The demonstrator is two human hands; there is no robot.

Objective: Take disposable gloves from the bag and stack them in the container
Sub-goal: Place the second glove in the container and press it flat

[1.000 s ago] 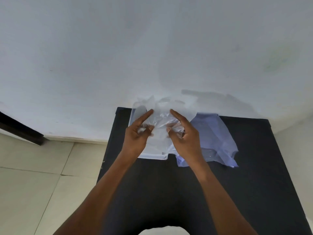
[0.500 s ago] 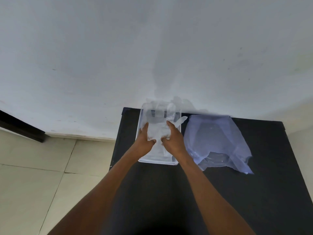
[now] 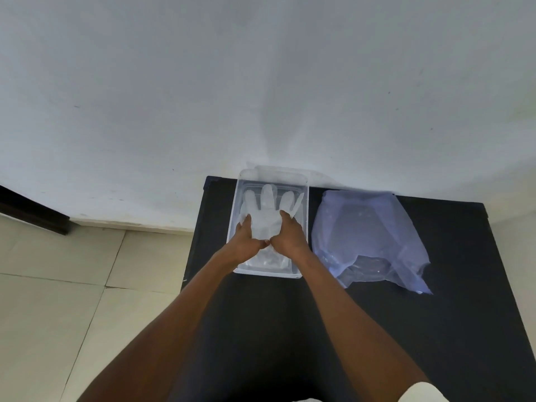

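A clear plastic container (image 3: 237,210) stands at the far left of the black table (image 3: 377,329). A translucent disposable glove (image 3: 268,211) lies spread flat inside it, fingers pointing toward the wall. My left hand (image 3: 245,242) and my right hand (image 3: 288,236) rest side by side on the glove's palm and cuff, pinching its edges. The pale blue plastic bag (image 3: 368,236) lies flat to the right of the container, with more clear gloves showing through near its open end.
The table's far edge meets a white wall (image 3: 261,82). Beige floor tiles (image 3: 58,300) lie to the left of the table. A dark strip (image 3: 32,213) runs along the wall's base at the far left.
A second ago both hands held a crumpled glove above the container. They have since lowered it and spread it flat inside. The bag appears further right as the view shifted.
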